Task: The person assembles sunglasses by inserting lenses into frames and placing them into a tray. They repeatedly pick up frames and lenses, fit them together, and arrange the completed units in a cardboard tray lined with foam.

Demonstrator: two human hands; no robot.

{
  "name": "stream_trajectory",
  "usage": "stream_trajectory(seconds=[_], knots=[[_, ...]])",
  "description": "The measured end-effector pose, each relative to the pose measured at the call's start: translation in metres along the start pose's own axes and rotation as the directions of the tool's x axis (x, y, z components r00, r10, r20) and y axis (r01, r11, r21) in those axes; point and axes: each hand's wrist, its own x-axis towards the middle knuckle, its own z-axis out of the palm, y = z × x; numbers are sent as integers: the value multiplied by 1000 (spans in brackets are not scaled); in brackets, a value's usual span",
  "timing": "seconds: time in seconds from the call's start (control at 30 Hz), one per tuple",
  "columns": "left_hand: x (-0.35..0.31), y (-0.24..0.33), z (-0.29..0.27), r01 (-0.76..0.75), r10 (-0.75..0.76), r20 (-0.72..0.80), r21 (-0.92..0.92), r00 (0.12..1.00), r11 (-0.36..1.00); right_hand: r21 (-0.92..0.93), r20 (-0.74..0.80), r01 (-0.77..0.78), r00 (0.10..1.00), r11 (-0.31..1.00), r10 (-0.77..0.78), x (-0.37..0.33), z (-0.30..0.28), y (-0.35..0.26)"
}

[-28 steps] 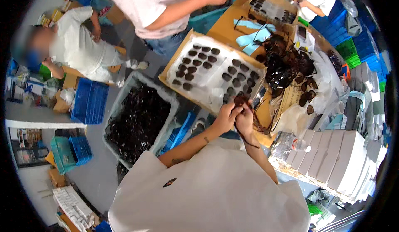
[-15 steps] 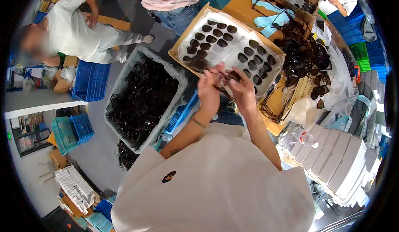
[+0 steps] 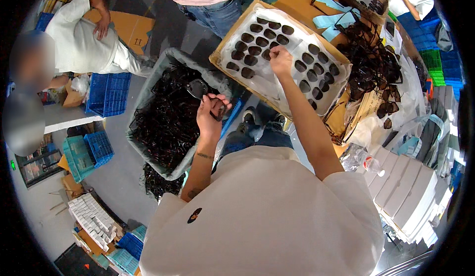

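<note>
My left hand (image 3: pixel 212 111) is closed around a pair of dark sunglasses (image 3: pixel 197 89), held above a lined bin. One dark lens shows beyond the fingers; the palm and fingers partly cover the rest. My right hand (image 3: pixel 281 60) reaches over a shallow cardboard tray (image 3: pixel 297 39) with a white liner. Its fingers are pinched together at a dark lens (image 3: pixel 266 54) in the left group. Several loose dark lenses (image 3: pixel 315 49) lie in rows in the tray, in two groups. Beneath my left hand, the lined bin (image 3: pixel 170 169) is heaped with dark eyeglass frames (image 3: pixel 163 122).
Sunglasses (image 3: pixel 363 58) lie piled on the table right of the tray, beside pale blue strips (image 3: pixel 329 22). A second lens tray (image 3: pixel 368 8) stands farther back. White boxes (image 3: pixel 403 187) and a plastic bottle (image 3: pixel 368 163) are at right. Other people stand at the far side and left.
My hands were together over the tray's near edge and have parted. The left has moved left over the bin with the sunglasses; the right has reached farther into the tray.
</note>
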Motion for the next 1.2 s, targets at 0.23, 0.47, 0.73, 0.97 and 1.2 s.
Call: stream_trajectory(seconds=[0.23, 0.47, 0.73, 0.97, 1.2], knots=[[-2, -10, 22, 73, -74, 32, 46, 997, 996, 48, -28, -88, 996, 995, 90, -6, 2, 7], [11, -9, 59, 115, -128, 7, 407, 992, 906, 701, 377, -382, 915, 602, 141, -57, -71, -44], [23, -30, 87, 163, -420, 241, 669, 875, 725, 403, 397, -149, 917, 903, -26, -114, -131, -74], [32, -14, 81, 182, -272, 214, 366, 938, 913, 613, 277, -347, 936, 710, 218, -49, -99, -36], [15, 4, 50, 105, -179, 177, 362, 968, 926, 170, -105, -201, 970, 965, 220, -10, -11, -20]])
